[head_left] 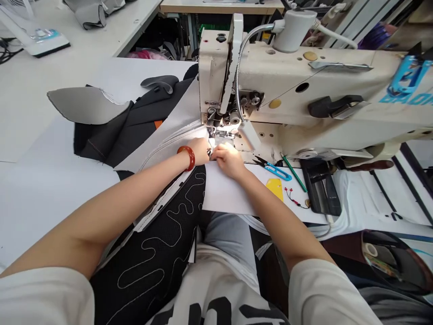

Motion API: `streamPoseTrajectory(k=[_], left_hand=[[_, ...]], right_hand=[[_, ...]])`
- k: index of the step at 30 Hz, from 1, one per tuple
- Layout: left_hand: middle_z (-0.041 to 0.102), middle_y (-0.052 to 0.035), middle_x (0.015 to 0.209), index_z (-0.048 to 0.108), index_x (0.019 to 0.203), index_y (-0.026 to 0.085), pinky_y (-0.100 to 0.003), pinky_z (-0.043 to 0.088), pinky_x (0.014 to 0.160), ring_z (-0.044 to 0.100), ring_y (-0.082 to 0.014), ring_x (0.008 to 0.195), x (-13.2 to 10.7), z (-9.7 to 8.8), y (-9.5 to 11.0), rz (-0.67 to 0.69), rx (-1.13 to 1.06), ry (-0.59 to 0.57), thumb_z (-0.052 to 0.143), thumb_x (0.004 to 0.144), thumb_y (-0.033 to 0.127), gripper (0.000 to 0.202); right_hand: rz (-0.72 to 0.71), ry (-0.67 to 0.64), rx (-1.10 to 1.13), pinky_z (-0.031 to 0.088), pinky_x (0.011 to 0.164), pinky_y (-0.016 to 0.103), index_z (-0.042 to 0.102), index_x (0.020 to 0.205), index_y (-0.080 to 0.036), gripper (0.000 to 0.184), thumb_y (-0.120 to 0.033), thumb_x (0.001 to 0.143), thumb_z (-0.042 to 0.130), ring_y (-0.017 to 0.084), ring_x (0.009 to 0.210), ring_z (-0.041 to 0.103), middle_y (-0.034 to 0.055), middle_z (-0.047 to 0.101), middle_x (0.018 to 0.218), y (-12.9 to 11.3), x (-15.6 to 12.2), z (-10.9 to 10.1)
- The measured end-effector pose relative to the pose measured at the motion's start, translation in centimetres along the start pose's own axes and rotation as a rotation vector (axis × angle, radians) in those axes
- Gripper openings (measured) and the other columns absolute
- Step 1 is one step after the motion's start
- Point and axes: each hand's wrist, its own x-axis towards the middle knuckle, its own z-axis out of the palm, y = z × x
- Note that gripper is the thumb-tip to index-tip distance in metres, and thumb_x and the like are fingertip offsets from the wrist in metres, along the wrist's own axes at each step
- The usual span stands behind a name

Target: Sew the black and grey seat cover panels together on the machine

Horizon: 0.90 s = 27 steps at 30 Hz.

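A large sewn fabric piece (165, 198), black mesh with wavy light stitching and a pale seam strip, runs from my lap up to the sewing machine (216, 76). Its grey and dark panels spread over the table on the left. My left hand (199, 151), with a reddish-brown bangle (190, 158) at the wrist, is closed on the piece's edge just in front of the needle area. Right beside it, my right hand (230, 160) has its fingers pinched together close to the left fingertips. What lies between the right fingers is too small to tell. The machine's lamp brightens this spot.
Right of my hands lie blue thread snips (275, 170), a green pencil (294, 174), a yellow piece (275, 188), a beaded cord (296, 198) and a black tray (320, 187). A bent lamp neck (238, 67) hangs before the machine. A white fan (37, 38) stands far left.
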Motion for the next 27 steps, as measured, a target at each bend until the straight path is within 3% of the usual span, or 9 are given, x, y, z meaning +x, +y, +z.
streamPoseTrajectory(k=[4, 7, 11, 15, 19, 22, 27], left_hand=[[0.063, -0.0046, 0.065, 0.061, 0.060, 0.022, -0.032, 0.037, 0.059, 0.059, -0.0216, 0.069, -0.8, 0.8, 0.1, 0.010, -0.024, -0.036, 0.060, 0.064, 0.019, 0.005], [0.067, -0.0070, 0.080, 0.069, 0.071, 0.021, -0.032, 0.042, 0.065, 0.062, -0.0240, 0.079, -1.3, 1.1, 0.2, 0.025, -0.039, -0.026, 0.063, 0.065, 0.025, 0.009], [0.065, -0.0108, 0.100, 0.073, 0.084, 0.018, -0.033, 0.048, 0.075, 0.063, -0.0255, 0.091, -1.6, 1.6, 0.5, 0.042, 0.004, -0.021, 0.061, 0.068, 0.024, 0.020], [0.063, -0.0111, 0.104, 0.073, 0.092, 0.017, -0.032, 0.051, 0.078, 0.063, -0.0248, 0.093, -1.7, 1.9, 0.9, 0.031, 0.022, -0.036, 0.059, 0.070, 0.023, 0.027], [0.061, -0.0119, 0.107, 0.073, 0.101, 0.016, -0.034, 0.052, 0.079, 0.064, -0.0263, 0.095, -1.9, 2.0, 1.1, 0.011, 0.042, -0.037, 0.058, 0.073, 0.025, 0.032], [0.060, -0.0121, 0.109, 0.074, 0.100, 0.016, -0.036, 0.053, 0.079, 0.064, -0.0271, 0.096, -2.0, 2.1, 1.1, 0.000, 0.049, -0.038, 0.057, 0.075, 0.026, 0.031], [0.060, -0.0120, 0.109, 0.073, 0.101, 0.017, -0.036, 0.053, 0.082, 0.064, -0.0272, 0.098, -1.7, 2.2, 1.1, -0.003, 0.029, -0.035, 0.058, 0.075, 0.027, 0.032]], right_hand=[[0.315, 0.158, 0.267, 0.048, 0.080, 0.029, 0.066, 0.106, -0.016, 0.026, -0.019, 0.083, 0.053, 0.018, 0.086, 0.064, 0.0038, 0.071, 0.092, 0.0, 0.6, 0.3], [0.410, 0.138, 0.223, 0.049, 0.081, 0.031, 0.068, 0.095, -0.016, 0.018, -0.026, 0.083, 0.059, 0.020, 0.085, 0.065, 0.0053, 0.072, 0.088, -0.2, 1.8, 0.4], [0.372, 0.098, 0.196, 0.049, 0.077, 0.029, 0.070, 0.080, -0.018, 0.018, -0.021, 0.085, 0.053, 0.018, 0.080, 0.066, 0.0038, 0.073, 0.082, -0.4, 2.7, 0.7], [0.365, 0.129, 0.217, 0.048, 0.077, 0.029, 0.072, 0.084, -0.018, 0.013, -0.026, 0.084, 0.061, 0.019, 0.083, 0.065, 0.0031, 0.073, 0.086, -0.7, 2.4, 0.5], [0.419, 0.113, 0.070, 0.046, 0.073, 0.030, 0.070, 0.081, -0.018, 0.007, -0.023, 0.081, 0.065, 0.020, 0.078, 0.063, 0.0046, 0.071, 0.082, -1.1, 2.5, 0.3], [0.322, 0.123, 0.009, 0.044, 0.072, 0.029, 0.068, 0.073, -0.018, 0.016, -0.018, 0.085, 0.057, 0.019, 0.077, 0.060, 0.0054, 0.069, 0.083, -1.1, 2.6, 0.5], [0.207, 0.098, 0.088, 0.043, 0.072, 0.027, 0.071, 0.073, -0.017, 0.022, -0.020, 0.088, 0.055, 0.017, 0.080, 0.061, 0.0044, 0.069, 0.081, -0.3, 2.7, 0.7]])
